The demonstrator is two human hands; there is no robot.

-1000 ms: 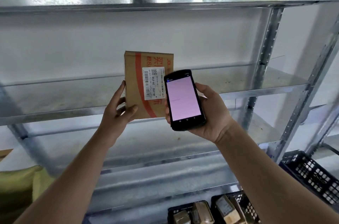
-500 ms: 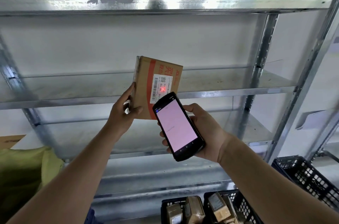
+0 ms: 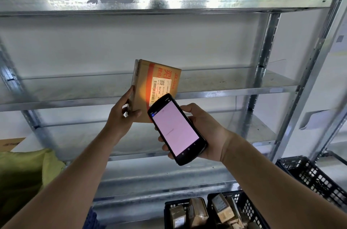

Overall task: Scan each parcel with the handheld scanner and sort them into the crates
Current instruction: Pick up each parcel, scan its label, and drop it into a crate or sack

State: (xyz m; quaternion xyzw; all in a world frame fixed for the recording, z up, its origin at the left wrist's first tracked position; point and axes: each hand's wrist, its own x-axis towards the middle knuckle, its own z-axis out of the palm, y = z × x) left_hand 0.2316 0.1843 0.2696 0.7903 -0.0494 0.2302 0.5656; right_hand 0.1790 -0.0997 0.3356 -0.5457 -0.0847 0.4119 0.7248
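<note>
Galvanised steel shelving stands against a white wall. Your left hand grips the flat brown cardboard parcel with a red stripe at its lower left edge, thumb across the front, holding it upright in front of the middle shelf. Its white barcode label faces you, lit by a warm glow. Your right hand is wrapped around the black handheld scanner with a pink screen, whose top end overlaps the parcel's lower right corner. Below, two black plastic crates hold small parcels; a third black crate sits to the right.
</note>
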